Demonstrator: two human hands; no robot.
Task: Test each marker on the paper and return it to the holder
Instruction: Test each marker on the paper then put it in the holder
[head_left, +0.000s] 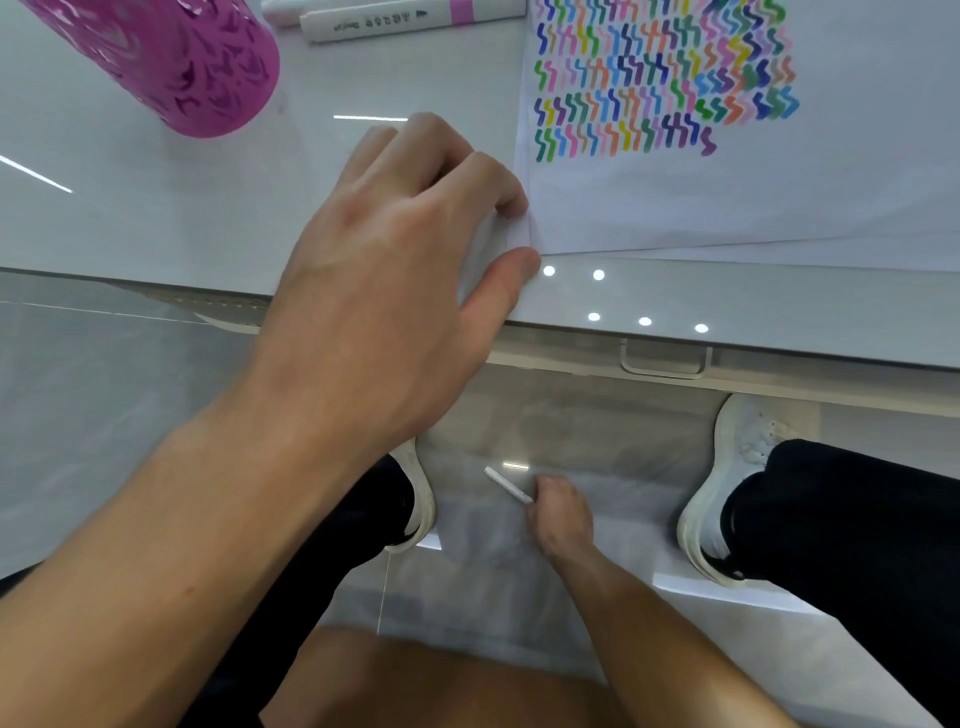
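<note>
at the near left corner of the white paper sheet with coloured squiggles (675, 208), my left hand (395, 249) pinches its edge, thumb against forefinger. down by the floor my right hand (563, 514) grips a slim white marker (506, 484). the pink cut-out cylindrical holder (171, 62) stands far left.

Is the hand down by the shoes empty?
No, the right hand grips a white marker, low between the white shoes.
</note>
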